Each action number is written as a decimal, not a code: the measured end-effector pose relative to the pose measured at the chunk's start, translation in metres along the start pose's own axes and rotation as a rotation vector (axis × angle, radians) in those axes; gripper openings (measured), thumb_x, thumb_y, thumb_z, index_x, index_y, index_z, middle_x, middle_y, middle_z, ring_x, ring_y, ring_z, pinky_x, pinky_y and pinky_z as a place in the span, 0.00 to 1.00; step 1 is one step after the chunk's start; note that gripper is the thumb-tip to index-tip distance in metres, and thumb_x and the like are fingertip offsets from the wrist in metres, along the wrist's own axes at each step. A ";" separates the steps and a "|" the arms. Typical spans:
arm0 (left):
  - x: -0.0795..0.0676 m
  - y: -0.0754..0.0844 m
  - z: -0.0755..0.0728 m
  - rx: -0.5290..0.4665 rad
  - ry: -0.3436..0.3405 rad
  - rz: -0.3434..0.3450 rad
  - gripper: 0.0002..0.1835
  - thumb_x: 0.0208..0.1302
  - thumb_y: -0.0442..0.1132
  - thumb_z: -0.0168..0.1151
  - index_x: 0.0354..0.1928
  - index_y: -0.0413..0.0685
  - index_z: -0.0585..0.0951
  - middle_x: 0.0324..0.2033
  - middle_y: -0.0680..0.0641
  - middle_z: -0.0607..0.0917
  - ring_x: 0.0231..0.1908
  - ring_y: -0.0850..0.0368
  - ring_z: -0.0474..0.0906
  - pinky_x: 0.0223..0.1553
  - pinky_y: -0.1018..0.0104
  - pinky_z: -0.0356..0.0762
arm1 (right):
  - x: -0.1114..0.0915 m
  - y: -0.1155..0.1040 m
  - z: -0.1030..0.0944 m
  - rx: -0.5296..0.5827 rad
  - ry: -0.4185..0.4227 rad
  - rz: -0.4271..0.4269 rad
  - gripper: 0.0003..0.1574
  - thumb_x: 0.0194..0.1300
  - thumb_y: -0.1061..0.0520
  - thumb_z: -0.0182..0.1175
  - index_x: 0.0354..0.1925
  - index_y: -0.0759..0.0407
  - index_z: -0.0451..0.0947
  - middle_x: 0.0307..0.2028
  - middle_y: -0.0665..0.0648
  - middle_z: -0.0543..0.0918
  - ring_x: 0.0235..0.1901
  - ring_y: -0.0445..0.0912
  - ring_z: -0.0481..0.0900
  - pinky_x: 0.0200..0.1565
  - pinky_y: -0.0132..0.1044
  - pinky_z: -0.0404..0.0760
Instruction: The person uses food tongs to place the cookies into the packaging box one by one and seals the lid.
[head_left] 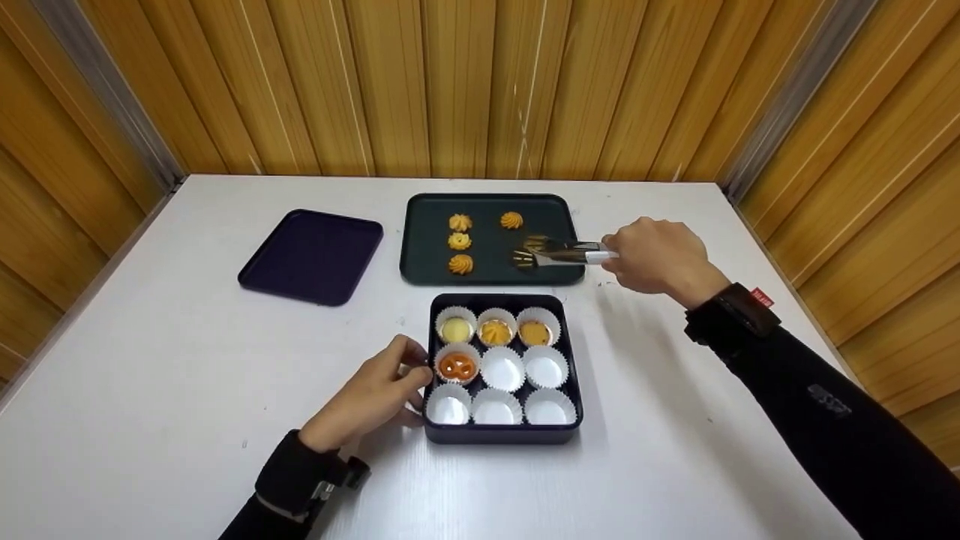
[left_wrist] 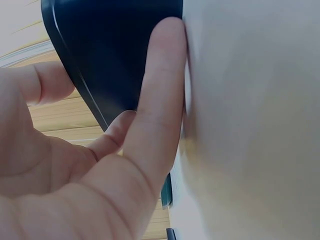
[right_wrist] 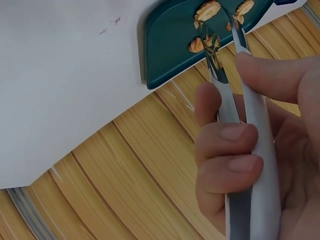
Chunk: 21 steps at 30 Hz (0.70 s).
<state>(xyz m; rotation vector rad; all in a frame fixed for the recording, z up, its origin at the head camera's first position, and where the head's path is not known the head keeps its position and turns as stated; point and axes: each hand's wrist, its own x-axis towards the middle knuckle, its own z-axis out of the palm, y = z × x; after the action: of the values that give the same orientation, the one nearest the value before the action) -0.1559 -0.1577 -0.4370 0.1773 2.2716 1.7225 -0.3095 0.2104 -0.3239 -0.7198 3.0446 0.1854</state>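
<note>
A: Where to find the cookies?

B: On the dark green tray (head_left: 427, 244), far side of the white surface (head_left: 172, 360). Three piped cookies (head_left: 460, 264) in a column toward the left; one spiral cookie (head_left: 511, 220) apart from them, toward the far edge.

A: State of the hands?

B: Right hand (head_left: 660, 255): wrapped round metal tongs (head_left: 564, 257), with prongs a little apart over the right part of the tray. Left hand (head_left: 375, 390): loosely bent, touching the left wall of the nine-cup box (head_left: 504, 434), not clasped round it.

A: Anything between the prongs?

B: Impossible to say; too tangled with glints and cookies in the right wrist view.

A: Likely feel of the cookies?

B: Light, dry, stiff yet brittle. Probably crumbly along the ridges; apt to skid a little against smooth metal.

A: Best place for a hold?

B: Low on opposite flanks, across the widest part. Better to spare the peaked top. Squeeze gently, just enough to lift.

A: And the paper cups (head_left: 546, 367)?

B: Thin, pleated, presumably soft and easy to crumple. Better to lower straight down, clear of the frills. Four filled, one with a pretzel (head_left: 457, 375); five vacant.
</note>
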 end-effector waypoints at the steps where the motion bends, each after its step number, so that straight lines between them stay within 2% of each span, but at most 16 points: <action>1: 0.000 0.000 0.000 0.002 0.000 0.001 0.17 0.76 0.40 0.57 0.59 0.39 0.70 0.54 0.37 0.80 0.34 0.50 0.83 0.34 0.52 0.93 | -0.001 0.002 0.001 0.003 0.007 -0.004 0.09 0.72 0.51 0.65 0.42 0.54 0.84 0.29 0.57 0.81 0.28 0.54 0.78 0.24 0.50 0.80; 7: 0.000 0.000 0.000 0.004 0.000 0.000 0.17 0.76 0.40 0.57 0.59 0.38 0.70 0.54 0.36 0.80 0.34 0.50 0.84 0.33 0.52 0.93 | -0.014 0.011 0.002 0.031 0.041 -0.029 0.06 0.73 0.51 0.64 0.40 0.52 0.81 0.29 0.56 0.80 0.28 0.53 0.77 0.23 0.48 0.78; 14: -0.001 0.000 0.000 0.012 -0.006 0.005 0.17 0.77 0.40 0.56 0.60 0.39 0.70 0.54 0.37 0.81 0.34 0.50 0.84 0.34 0.53 0.93 | -0.042 0.014 -0.015 0.051 0.110 -0.055 0.09 0.74 0.51 0.63 0.35 0.47 0.74 0.25 0.51 0.74 0.24 0.49 0.72 0.20 0.41 0.69; 19: -0.002 0.000 -0.001 0.013 -0.009 0.009 0.17 0.77 0.40 0.56 0.60 0.38 0.70 0.54 0.37 0.81 0.35 0.50 0.84 0.33 0.52 0.93 | -0.069 0.008 -0.028 0.061 0.167 -0.128 0.04 0.74 0.51 0.65 0.41 0.46 0.78 0.24 0.48 0.74 0.23 0.46 0.70 0.20 0.37 0.67; 21: -0.002 0.000 -0.001 0.012 -0.011 0.011 0.17 0.77 0.40 0.56 0.60 0.38 0.70 0.54 0.37 0.81 0.35 0.49 0.84 0.33 0.52 0.93 | -0.080 0.004 -0.031 0.070 0.180 -0.145 0.06 0.73 0.51 0.67 0.47 0.46 0.82 0.25 0.48 0.76 0.22 0.44 0.70 0.20 0.35 0.68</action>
<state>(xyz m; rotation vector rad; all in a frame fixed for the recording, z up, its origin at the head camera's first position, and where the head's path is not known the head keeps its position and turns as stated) -0.1543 -0.1591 -0.4361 0.2014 2.2781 1.7092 -0.2388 0.2456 -0.2896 -0.9996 3.1286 0.0126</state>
